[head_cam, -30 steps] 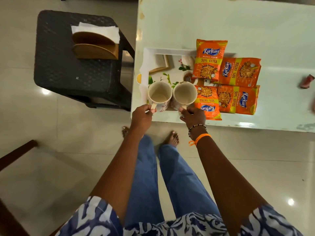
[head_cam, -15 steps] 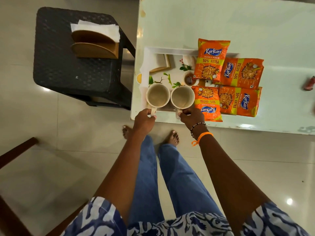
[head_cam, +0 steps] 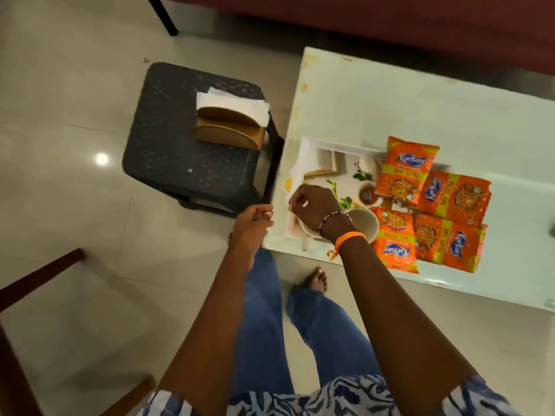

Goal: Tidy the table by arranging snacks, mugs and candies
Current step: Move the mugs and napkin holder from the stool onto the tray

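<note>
Two cream mugs stand side by side on a white floral tray (head_cam: 318, 144) at the table's near left corner. The right mug (head_cam: 365, 223) shows its empty inside. The left mug (head_cam: 302, 229) is mostly hidden under my right hand (head_cam: 315, 205), which hovers over it with fingers curled and nothing visibly in them. My left hand (head_cam: 253, 223) hangs just off the table's left edge, fingers curled and holding nothing. Several orange Kurkure snack packets (head_cam: 405, 172) lie flat in a block right of the mugs, the nearest one (head_cam: 395, 240) touching the right mug. No candies are in view.
The pale glass table (head_cam: 420, 115) runs right and back. A black plastic stool (head_cam: 186, 163) stands close to its left, bearing a wooden napkin holder (head_cam: 228, 130). A wooden chair frame (head_cam: 39, 271) is at lower left, and a dark red sofa (head_cam: 360, 16) lies behind the table.
Both hands have let go of the mug handles. My right hand moved left over the left mug, my left hand drew back off the table edge, and the view swung left.
</note>
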Tool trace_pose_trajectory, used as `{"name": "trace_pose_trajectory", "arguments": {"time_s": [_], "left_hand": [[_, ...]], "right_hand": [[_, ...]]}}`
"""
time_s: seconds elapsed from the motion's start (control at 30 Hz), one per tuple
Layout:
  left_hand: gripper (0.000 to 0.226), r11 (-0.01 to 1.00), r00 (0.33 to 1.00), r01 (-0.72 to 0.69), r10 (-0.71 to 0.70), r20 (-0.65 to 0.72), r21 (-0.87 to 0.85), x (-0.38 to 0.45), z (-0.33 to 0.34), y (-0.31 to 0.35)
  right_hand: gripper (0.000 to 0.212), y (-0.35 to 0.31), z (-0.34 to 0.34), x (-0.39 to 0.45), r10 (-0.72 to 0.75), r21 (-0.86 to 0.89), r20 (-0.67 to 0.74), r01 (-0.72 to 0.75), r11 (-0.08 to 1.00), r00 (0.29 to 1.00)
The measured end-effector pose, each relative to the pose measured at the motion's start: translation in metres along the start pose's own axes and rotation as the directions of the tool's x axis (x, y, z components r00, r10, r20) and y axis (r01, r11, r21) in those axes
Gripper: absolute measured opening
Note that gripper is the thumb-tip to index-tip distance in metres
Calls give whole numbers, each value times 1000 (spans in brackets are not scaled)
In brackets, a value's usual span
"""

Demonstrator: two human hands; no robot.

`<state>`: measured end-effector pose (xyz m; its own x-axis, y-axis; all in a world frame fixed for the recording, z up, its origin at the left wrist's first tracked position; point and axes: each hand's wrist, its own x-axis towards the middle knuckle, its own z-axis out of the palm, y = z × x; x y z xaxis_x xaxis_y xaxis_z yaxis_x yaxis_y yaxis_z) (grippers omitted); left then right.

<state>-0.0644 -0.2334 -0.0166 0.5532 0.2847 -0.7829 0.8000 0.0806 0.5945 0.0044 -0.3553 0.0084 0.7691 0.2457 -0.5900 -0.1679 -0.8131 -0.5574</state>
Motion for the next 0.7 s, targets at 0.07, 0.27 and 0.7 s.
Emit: {"name": "trace_pose_trajectory", "arguments": {"time_s": [0.07,0.27,0.7], "left_hand": [[24,999,1000,-4,5,12,-54,12,-20,10],[22,1000,1000,-27,27,-9,16,58,-85,46],[31,997,996,-17,23,-81,74,115,-140,91]], "right_hand": [[14,-27,6,18,-74,35,-31,75,997,997],[41,-99,33,84,-178,42,-178,189,981,968],[50,-125,47,143,-174,-152,-216,143,978,961]]}}
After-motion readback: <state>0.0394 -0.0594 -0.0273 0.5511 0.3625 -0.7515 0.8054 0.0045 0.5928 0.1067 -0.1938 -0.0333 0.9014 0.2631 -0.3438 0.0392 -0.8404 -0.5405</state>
